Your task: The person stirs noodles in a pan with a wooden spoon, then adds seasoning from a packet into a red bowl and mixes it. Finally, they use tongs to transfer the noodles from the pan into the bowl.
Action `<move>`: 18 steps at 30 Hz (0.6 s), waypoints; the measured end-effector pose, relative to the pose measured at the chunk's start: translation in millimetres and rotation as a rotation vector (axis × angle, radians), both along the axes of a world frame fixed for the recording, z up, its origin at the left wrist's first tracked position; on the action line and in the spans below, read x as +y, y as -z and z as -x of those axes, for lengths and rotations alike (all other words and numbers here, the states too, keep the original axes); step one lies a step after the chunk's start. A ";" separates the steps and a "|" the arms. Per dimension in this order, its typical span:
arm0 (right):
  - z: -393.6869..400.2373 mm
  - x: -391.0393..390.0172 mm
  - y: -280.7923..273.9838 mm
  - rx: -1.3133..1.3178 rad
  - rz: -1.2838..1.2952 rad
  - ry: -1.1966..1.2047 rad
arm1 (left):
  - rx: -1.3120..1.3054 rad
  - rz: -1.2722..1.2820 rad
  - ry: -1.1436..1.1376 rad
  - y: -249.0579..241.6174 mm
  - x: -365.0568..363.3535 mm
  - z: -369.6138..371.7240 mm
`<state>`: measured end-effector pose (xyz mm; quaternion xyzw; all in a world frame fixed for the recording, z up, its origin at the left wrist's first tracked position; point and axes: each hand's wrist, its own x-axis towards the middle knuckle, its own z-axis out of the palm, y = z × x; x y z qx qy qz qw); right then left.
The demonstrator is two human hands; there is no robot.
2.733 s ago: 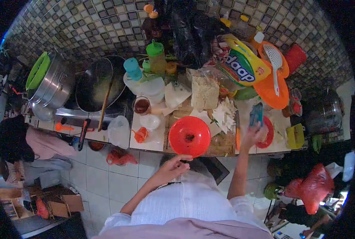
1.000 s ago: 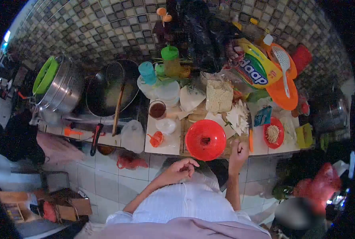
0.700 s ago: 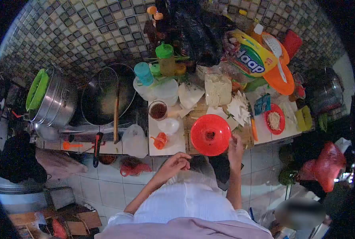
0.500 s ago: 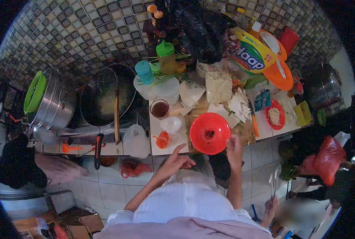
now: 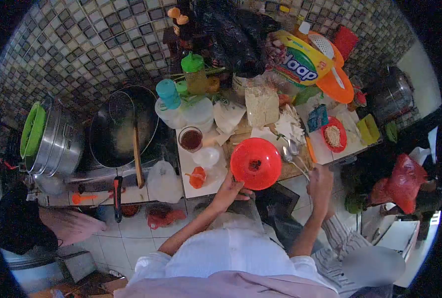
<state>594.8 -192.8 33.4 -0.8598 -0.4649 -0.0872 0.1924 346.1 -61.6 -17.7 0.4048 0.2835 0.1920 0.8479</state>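
Note:
My left hand [image 5: 227,194] grips the lower-left rim of a red bowl [image 5: 268,171]. A small dark heap [image 5: 255,164] lies at the bottom of the bowl. To its right, my right hand [image 5: 320,185] is closed on the handles of what look like two metal spoons [image 5: 293,153], their heads pointing up and left. Under and behind the bowl is a wooden cutting board [image 5: 295,171] with white chopped pieces [image 5: 291,124] and a pale block [image 5: 261,107] on it. An orange peeled carrot-like stick [image 5: 311,149] lies beside the spoons.
Left of the board are a glass of dark liquid [image 5: 190,139] and a plastic bag [image 5: 163,181]. A wok [image 5: 99,144] with a wooden-handled utensil sits on the stove. Farther right is a small red dish [image 5: 334,134]. Another person [image 5: 347,246] is close at lower right.
My left hand has moved from open beside the bowl to gripping its rim. My right hand has let go of the bowl and now holds spoons. The other person has come nearer.

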 end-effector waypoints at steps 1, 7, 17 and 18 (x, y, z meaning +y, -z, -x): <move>-3.3 4.5 4.6 -0.094 0.107 -0.075 | -0.005 0.013 -0.012 -2.4 -0.4 0.5; 6.3 30.2 30.9 -0.019 0.119 0.177 | 0.057 0.017 0.007 -9.5 0.7 1.6; -38.7 28.4 79.2 0.094 -0.046 0.012 | 0.055 0.111 -0.010 -2.3 -2.1 1.6; -41.4 28.1 78.9 0.147 -0.061 -0.026 | 0.041 0.132 -0.020 0.1 -3.1 1.4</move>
